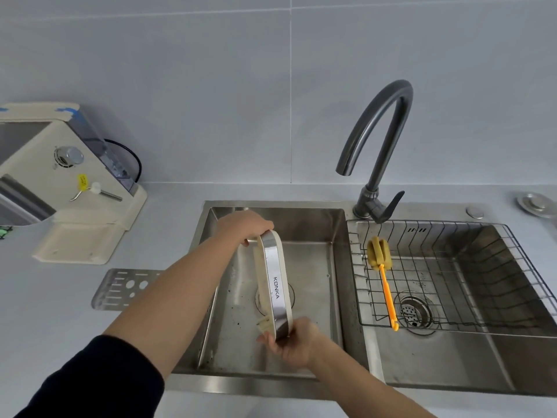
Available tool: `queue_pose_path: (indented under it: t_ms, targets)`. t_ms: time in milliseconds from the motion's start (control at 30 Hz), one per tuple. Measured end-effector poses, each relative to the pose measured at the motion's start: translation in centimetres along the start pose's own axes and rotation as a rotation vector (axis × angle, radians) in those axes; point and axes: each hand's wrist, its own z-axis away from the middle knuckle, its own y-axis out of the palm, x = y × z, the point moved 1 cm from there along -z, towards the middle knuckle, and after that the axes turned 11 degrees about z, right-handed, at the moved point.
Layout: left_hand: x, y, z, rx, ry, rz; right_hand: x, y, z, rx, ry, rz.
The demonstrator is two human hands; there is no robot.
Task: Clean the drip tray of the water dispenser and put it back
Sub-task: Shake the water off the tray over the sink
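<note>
A pale grey worktop (168, 206) runs below a grey tiled wall (211, 86), with a double steel sink (271, 384) set into it at the centre and toward 4 o'clock. At 9 o'clock stands the cream water dispenser (60, 176). Just below it, at 8 o'clock, a perforated metal grate (120, 289) lies flat on the worktop, partly hidden by the left forearm. A dark arched tap (382, 131) rises at 1 o'clock behind the divider. The right basin holds a wire basket (527, 267), and a yellow sponge brush (384, 276) with an orange handle leans inside it.

The drip tray (275, 285) is held on edge above the left basin (310, 267), its chrome strip marked KONKA facing up. The left grip (241, 227) curls over the tray's far end at 12 o'clock of the tray. The right grip (292, 342) clasps the near end at 6 o'clock, fingers wrapped beneath it.
</note>
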Motion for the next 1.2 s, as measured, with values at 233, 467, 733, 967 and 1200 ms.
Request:
queue_pose_path:
  t_ms: [233, 467, 733, 967, 1200]
  targets:
    - [-0.6, -4.5, 0.3, -0.178, 0.112, 0.346, 5.3, 0.7, 4.2, -0.088, -0.309, 0.001]
    - [4.7, 2.0, 1.2, 0.129, -0.102, 0.434, 1.7, -2.2, 1.3, -0.192, -0.132, 0.101]
    - [6.0, 2.5, 1.5, 0.187, -0.156, 0.494, 2.0, -2.8, 1.0, -0.294, -0.146, 0.190]
    - [6.3, 1.3, 2.0, 0.177, -0.206, 0.641, 3.3, -2.1, 1.7, -0.310, -0.246, 0.196]
    - [7.7, 4.2, 3.5, 0.272, -0.390, 0.523, 1.0, -3.9, 1.4, -0.316, -0.114, 0.320]
